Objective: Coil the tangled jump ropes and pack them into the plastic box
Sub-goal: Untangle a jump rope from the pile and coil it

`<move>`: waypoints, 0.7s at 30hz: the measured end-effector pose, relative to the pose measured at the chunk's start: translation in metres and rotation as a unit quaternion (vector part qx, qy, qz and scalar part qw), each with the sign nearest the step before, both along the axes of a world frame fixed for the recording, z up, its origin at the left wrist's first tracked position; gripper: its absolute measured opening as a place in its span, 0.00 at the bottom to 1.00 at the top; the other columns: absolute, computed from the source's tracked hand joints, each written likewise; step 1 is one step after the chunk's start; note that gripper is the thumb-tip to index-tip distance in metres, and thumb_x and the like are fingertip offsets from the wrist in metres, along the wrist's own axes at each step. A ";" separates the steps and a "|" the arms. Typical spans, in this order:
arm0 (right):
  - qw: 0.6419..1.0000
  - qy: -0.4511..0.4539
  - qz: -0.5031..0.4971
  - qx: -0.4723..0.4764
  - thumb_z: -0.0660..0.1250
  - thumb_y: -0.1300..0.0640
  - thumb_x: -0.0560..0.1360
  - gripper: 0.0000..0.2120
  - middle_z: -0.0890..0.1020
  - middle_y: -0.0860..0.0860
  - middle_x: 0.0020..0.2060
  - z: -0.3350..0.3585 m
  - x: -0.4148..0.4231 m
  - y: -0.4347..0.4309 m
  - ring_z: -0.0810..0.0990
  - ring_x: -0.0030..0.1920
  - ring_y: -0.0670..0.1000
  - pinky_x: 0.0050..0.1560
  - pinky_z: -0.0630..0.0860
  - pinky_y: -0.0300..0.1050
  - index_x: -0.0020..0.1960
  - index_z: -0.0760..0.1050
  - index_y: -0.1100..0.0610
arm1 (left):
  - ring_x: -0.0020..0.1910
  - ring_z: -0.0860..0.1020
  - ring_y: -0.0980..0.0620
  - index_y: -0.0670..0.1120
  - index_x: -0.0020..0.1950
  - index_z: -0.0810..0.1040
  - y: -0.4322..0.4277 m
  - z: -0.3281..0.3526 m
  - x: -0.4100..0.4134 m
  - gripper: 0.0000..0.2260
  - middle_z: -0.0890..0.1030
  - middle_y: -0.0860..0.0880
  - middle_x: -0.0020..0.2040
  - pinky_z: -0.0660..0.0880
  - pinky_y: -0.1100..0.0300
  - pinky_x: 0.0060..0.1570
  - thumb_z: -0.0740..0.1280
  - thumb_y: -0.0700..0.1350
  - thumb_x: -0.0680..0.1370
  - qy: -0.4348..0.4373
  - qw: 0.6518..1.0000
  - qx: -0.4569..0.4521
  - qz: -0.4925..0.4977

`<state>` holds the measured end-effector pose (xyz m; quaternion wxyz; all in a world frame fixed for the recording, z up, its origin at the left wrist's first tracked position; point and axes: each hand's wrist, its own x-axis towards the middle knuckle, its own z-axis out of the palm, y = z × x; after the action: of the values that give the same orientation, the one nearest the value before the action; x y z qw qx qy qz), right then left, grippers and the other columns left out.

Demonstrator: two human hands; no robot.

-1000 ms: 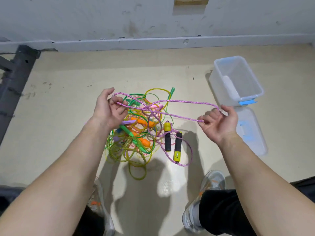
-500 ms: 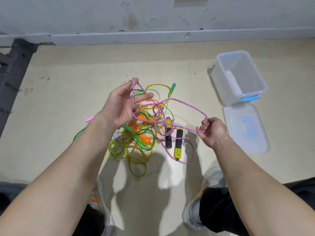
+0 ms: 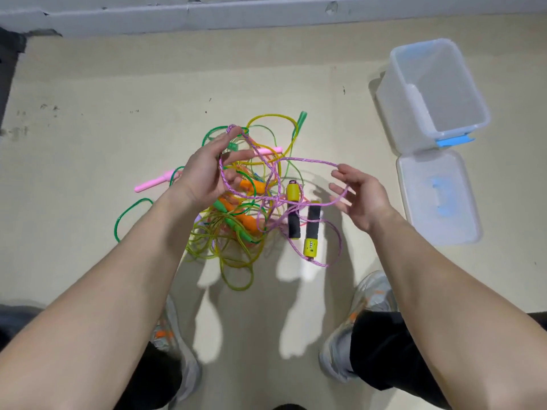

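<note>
The purple rope (image 3: pixel 307 161) stretches between both hands above the tangled pile (image 3: pixel 233 229) on the floor (image 3: pixel 88 113). The left hand (image 3: pixel 207 173) is spread wide, with the rope looped round its fingers. The right hand (image 3: pixel 362 196) is loosely open, a loop draped over its fingertips. The plastic box (image 3: pixel 399 113) stands further right, apart from the hands. Print on the yellow handle (image 3: pixel 310 247) is too small to read.
</note>
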<state>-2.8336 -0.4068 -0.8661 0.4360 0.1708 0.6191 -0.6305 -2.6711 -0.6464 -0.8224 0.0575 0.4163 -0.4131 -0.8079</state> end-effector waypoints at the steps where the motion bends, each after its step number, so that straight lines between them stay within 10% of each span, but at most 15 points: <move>1: 1.000 0.017 0.022 0.011 0.63 0.60 0.77 0.16 0.83 0.46 0.59 -0.005 -0.003 -0.004 0.81 0.54 0.51 0.44 0.77 0.42 0.62 0.80 0.51 | 0.21 0.68 0.53 0.54 0.67 0.78 0.000 -0.007 -0.002 0.13 0.84 0.41 0.54 0.73 0.60 0.29 0.63 0.52 0.83 -0.010 1.000 -0.011 0.002; 7: 0.980 0.122 0.109 0.115 0.61 0.58 0.78 0.21 0.76 0.46 0.61 -0.049 -0.021 -0.020 0.75 0.57 0.48 0.56 0.74 0.46 0.69 0.73 0.48 | 0.32 0.80 0.48 0.51 0.67 0.77 -0.002 -0.050 -0.010 0.13 0.84 0.45 0.43 0.71 0.57 0.35 0.59 0.49 0.85 -0.039 0.998 -0.048 0.026; 12: 0.879 0.218 0.311 0.289 0.60 0.57 0.76 0.11 0.84 0.53 0.39 -0.101 0.009 -0.006 0.83 0.44 0.57 0.46 0.79 0.46 0.43 0.79 0.59 | 0.35 0.81 0.49 0.51 0.58 0.80 -0.014 -0.085 -0.010 0.09 0.83 0.49 0.38 0.71 0.57 0.37 0.63 0.49 0.83 -0.076 0.991 -0.059 0.089; 17: 0.807 0.409 0.327 0.273 0.61 0.61 0.73 0.14 0.80 0.57 0.51 -0.106 0.058 -0.030 0.78 0.54 0.58 0.55 0.76 0.49 0.55 0.80 0.56 | 0.29 0.75 0.52 0.49 0.54 0.81 -0.020 -0.105 0.004 0.11 0.80 0.50 0.39 0.65 0.63 0.28 0.60 0.47 0.81 -0.061 0.995 -0.004 0.075; 21: 0.829 0.424 0.302 0.207 0.65 0.58 0.71 0.24 0.76 0.55 0.62 -0.089 0.057 -0.090 0.72 0.65 0.56 0.67 0.71 0.53 0.67 0.76 0.57 | 0.20 0.61 0.56 0.47 0.51 0.81 -0.024 -0.094 0.006 0.15 0.79 0.51 0.34 0.50 0.64 0.23 0.53 0.42 0.80 -0.013 0.999 0.047 -0.001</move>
<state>-2.7765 -0.4965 -0.9554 0.2539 -0.2220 0.8797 -0.3354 -2.6653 -0.6706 -0.9159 0.0318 0.4287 -0.3759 -0.8209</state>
